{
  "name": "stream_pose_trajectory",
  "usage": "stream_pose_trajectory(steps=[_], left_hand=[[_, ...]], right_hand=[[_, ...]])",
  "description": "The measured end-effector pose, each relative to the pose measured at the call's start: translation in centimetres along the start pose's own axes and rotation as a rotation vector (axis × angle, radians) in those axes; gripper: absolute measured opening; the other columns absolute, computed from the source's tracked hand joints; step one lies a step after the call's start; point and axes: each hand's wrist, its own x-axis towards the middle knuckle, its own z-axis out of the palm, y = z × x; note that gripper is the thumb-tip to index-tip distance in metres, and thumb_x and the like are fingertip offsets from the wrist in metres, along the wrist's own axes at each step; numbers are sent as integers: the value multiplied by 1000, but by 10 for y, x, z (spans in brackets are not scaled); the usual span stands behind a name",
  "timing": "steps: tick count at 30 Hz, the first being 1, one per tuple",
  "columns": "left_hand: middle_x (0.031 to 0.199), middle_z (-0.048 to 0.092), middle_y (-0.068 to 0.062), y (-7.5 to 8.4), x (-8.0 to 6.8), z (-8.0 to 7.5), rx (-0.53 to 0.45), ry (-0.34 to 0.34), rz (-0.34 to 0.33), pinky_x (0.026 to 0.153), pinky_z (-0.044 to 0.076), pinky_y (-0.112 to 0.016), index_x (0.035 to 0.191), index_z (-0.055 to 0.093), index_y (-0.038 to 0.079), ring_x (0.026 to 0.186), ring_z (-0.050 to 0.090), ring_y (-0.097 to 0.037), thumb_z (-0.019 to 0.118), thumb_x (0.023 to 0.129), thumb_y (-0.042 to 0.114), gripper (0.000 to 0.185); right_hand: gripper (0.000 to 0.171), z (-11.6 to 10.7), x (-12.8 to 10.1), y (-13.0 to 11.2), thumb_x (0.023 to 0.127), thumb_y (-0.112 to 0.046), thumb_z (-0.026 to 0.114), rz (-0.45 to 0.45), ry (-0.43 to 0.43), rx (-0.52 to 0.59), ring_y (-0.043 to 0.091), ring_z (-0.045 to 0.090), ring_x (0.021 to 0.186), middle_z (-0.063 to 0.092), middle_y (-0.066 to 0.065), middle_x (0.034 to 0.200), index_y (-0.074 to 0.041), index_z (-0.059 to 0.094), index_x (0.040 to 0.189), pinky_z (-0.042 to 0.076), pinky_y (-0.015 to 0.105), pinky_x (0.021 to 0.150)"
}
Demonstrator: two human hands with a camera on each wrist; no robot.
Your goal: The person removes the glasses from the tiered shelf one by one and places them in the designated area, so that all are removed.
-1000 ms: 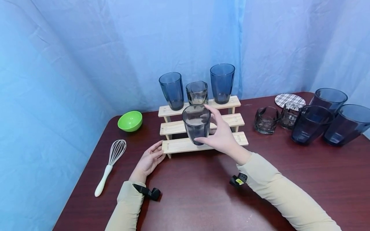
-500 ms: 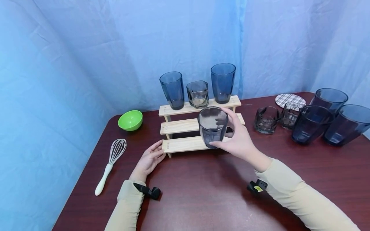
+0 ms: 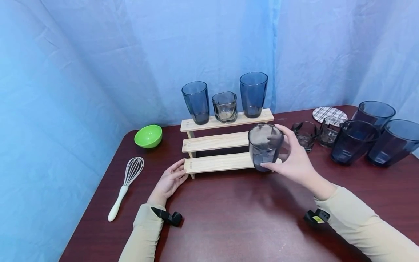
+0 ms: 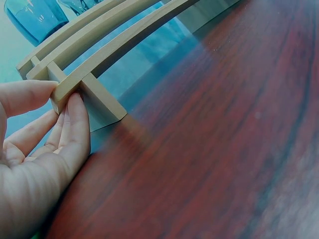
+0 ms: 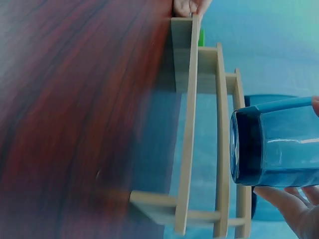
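Observation:
My right hand [image 3: 296, 163] grips a dark tinted drinking glass [image 3: 265, 145] between thumb and fingers, upright in front of the right end of a three-tier wooden display stand [image 3: 216, 163]. In the right wrist view the glass [image 5: 279, 144] appears lifted clear of the steps. With thumb and fingertips my left hand [image 3: 168, 183] pinches the left end of the lowest step, plainly seen in the left wrist view on the stand [image 4: 89, 74]. The top step bears two tall blue glasses [image 3: 197, 103] and, between them, a short wavy glass [image 3: 225, 107].
Several more glasses [image 3: 355, 140], short and tall, stand at the right beside a checked round coaster [image 3: 328, 114]. At the left lie a green bowl [image 3: 148, 137] and a whisk [image 3: 126, 187] with a pale handle. Blue cloth [image 3: 163, 54] hangs behind the table.
My right hand has carried the glass rightward along the front of the stand, from its middle to its right end. My left hand has stayed at the stand's left end.

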Motion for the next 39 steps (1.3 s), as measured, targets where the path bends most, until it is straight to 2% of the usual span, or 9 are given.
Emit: stream_pose_trajectory(steps=[3, 9, 15, 22, 33, 35, 39], left_hand=[[102, 58, 6, 0, -1, 0, 1, 3, -2, 77, 48, -18, 150, 15, -2, 88, 60, -3, 35, 94, -12, 60], [102, 57, 7, 0, -1, 0, 17, 5, -3, 78, 48, -18, 150, 15, -1, 89, 60, -2, 35, 94, -11, 60], [102, 57, 6, 1, 0, 0, 16, 5, 4, 77, 48, -17, 150, 15, -2, 88, 60, -2, 34, 95, -11, 59], [102, 57, 6, 2, -1, 2, 1, -2, 3, 77, 48, -18, 150, 14, -3, 87, 60, -3, 35, 94, -11, 60], [102, 58, 5, 0, 0, 0, 0, 11, -3, 77, 49, -18, 150, 16, 0, 88, 60, -3, 35, 95, -11, 60], [102, 58, 5, 0, 0, 1, -5, 15, -5, 77, 49, -18, 150, 17, 0, 88, 60, -3, 36, 95, -11, 59], [102, 58, 5, 0, 0, 1, -15, 25, -7, 76, 49, -18, 150, 19, 1, 88, 61, -3, 37, 95, -10, 59]], right_hand=[[109, -8, -3, 6, 58, 13, 82, -4, 13, -26, -10, 55, 97, 52, 13, 123, -12, 24, 146, 51, 13, 70], [110, -27, -8, 13, 59, 7, 85, 41, 54, -116, -14, 54, 91, 50, -7, 114, -15, 22, 146, 49, 9, 67], [111, -46, -10, 21, 59, 8, 84, 95, 58, -120, -13, 55, 86, 50, -4, 110, -16, 20, 147, 50, 12, 61], [112, -63, -11, 30, 62, 8, 83, 166, 64, -110, -14, 56, 83, 51, -14, 106, -22, 19, 148, 50, 12, 61], [107, -83, -8, 38, 63, 0, 85, 215, 89, -197, -20, 51, 84, 50, -28, 98, -28, 24, 146, 45, 5, 64], [106, -86, -10, 41, 64, -3, 86, 233, 89, -215, -22, 49, 85, 51, -27, 99, -29, 24, 146, 44, 4, 64], [107, -91, -13, 47, 65, -11, 87, 281, 83, -270, -25, 41, 88, 57, 2, 114, -29, 20, 148, 39, 2, 66]])
